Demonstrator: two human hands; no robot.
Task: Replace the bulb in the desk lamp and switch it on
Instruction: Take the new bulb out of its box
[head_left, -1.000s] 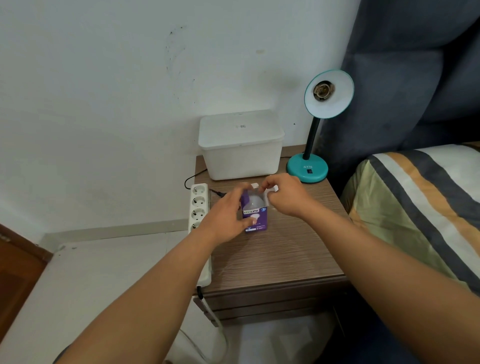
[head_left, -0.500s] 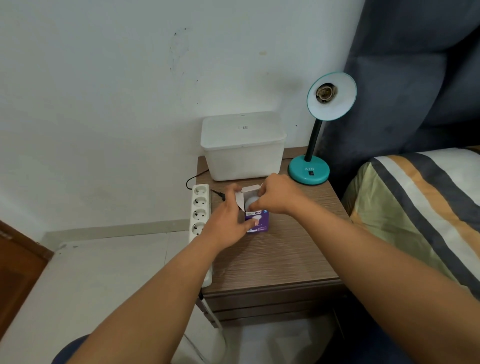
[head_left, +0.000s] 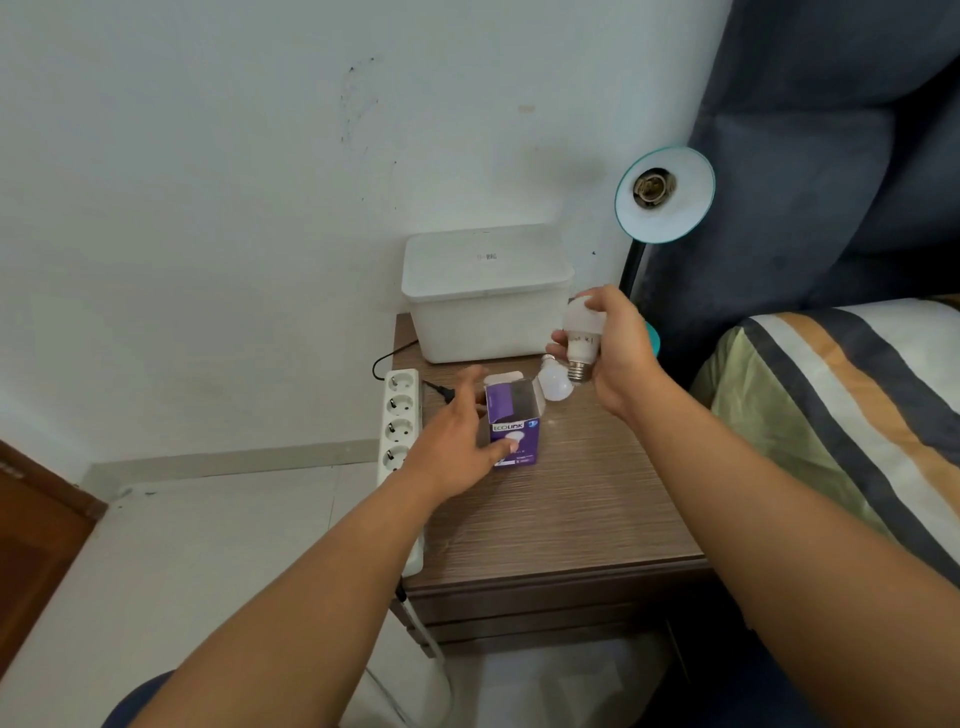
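My right hand (head_left: 618, 353) holds a white bulb (head_left: 582, 338) upright above the nightstand, its metal screw base pointing down. My left hand (head_left: 457, 436) rests with fingers apart against the left side of the purple bulb box (head_left: 514, 423), whose top flaps stand open. A second white bulb (head_left: 553, 384) lies on the nightstand just behind the box. The teal desk lamp (head_left: 667, 195) stands at the back right, its shade tilted toward me with a bare socket in the middle. My right hand mostly hides its base.
A white lidded plastic box (head_left: 488, 296) sits at the back of the wooden nightstand (head_left: 571, 509). A white power strip (head_left: 397, 421) hangs along the nightstand's left edge with a black plug beside it. A bed with a striped cover (head_left: 841, 405) lies on the right.
My right hand has pulled the white bulb out of the purple box and lifted it up and to the right. My left hand has loosened its grip on the box.
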